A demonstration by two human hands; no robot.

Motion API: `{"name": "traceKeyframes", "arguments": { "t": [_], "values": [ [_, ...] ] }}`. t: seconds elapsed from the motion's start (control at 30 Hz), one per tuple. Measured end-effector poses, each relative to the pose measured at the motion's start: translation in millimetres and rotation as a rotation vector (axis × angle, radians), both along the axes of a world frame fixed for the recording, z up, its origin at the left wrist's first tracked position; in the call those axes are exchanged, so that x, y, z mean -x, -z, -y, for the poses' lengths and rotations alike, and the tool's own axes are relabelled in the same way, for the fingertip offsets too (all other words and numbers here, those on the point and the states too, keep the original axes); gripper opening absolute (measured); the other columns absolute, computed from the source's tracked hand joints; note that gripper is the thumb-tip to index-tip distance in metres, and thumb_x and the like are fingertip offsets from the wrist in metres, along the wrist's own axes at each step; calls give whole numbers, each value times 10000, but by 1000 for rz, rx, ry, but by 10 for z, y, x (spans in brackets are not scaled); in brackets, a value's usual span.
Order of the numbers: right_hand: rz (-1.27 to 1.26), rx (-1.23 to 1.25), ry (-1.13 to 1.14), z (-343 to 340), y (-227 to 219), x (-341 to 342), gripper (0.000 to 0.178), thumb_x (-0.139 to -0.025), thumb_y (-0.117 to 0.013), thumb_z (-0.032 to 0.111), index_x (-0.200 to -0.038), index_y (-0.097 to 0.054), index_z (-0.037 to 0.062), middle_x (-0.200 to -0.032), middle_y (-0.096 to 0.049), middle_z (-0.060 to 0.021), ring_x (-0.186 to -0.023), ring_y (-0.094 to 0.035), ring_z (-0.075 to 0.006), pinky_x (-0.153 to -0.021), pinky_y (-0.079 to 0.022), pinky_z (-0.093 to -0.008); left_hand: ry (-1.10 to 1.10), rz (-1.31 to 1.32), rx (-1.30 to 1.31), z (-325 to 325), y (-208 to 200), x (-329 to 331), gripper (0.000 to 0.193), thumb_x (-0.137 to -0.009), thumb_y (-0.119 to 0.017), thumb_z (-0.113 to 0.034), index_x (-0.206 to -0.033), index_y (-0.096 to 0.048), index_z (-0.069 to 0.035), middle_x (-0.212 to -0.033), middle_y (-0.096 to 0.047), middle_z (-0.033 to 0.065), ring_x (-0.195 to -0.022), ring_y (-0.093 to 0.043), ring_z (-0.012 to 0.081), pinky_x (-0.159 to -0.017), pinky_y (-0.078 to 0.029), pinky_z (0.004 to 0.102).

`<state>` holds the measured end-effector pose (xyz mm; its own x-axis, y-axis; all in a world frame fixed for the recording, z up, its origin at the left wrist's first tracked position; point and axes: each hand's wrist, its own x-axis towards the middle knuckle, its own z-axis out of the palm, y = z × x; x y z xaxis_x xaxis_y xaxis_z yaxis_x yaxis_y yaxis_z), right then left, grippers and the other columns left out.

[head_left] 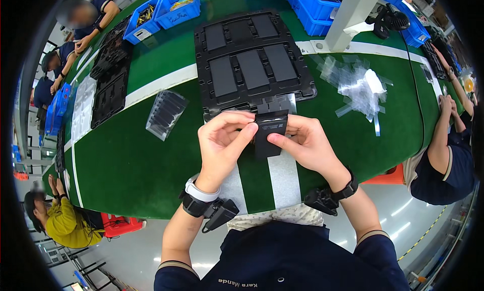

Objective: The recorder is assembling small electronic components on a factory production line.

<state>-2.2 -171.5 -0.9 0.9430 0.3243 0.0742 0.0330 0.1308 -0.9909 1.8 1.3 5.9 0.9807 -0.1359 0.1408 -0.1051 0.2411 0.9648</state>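
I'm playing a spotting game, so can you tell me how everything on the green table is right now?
Left hand: pinching the piece's upper left edge.
Right hand: gripping it, thumb on its face.
Black flat piece: held in both hands.
Black tray: loaded with five dark slabs.
Clear strips: loose, in a messy heap.
Blue bin: open-topped, yellowish bits inside.

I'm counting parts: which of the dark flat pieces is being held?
The dark flat piece between the left hand and right hand, unlike the slabs lying in the black tray beyond.
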Motion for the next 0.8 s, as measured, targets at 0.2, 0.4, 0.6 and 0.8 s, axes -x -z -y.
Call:
{"name": "traceKeyframes", "arguments": {
  "t": [0.2,0.4,0.6,0.8],
  "values": [
    [135,185,123,5,-7,18,164,-772,-630,38,-927,-620,-13,-757,-644,-87,-690,-606,-85,-580,-528,-232,-93,307,-134,49,60,-30,109,-680,-655,79,-756,-616,10,-1066,-535,144,-901,-574,182,-790,-482,288],
    [74,194,114,12,17,1,190,-765,-643,43,-946,-621,-9,-746,-639,-71,-697,-604,-84,-591,-519,-231,40,183,-72,-4,9,-23,169,-689,-649,91,-843,-620,29,-1045,-553,139,-910,-571,178,-797,-477,281],
    [-24,-15,-74,29,-5,14,205,-768,-643,43,-966,-623,-3,-832,-645,-47,-754,-592,-90,-699,-496,-247,213,-145,108,-125,-1,-46,143,-746,-616,59,-886,-618,34,-942,-588,126,-829,-595,153,-753,-486,258],
    [8,109,-109,18,-11,31,206,-762,-655,58,-956,-627,-3,-813,-644,-49,-756,-592,-85,-659,-504,-244,110,252,-154,-154,125,-71,103,-743,-612,49,-842,-606,23,-923,-576,109,-859,-570,142,-775,-474,267]
  ]
}}
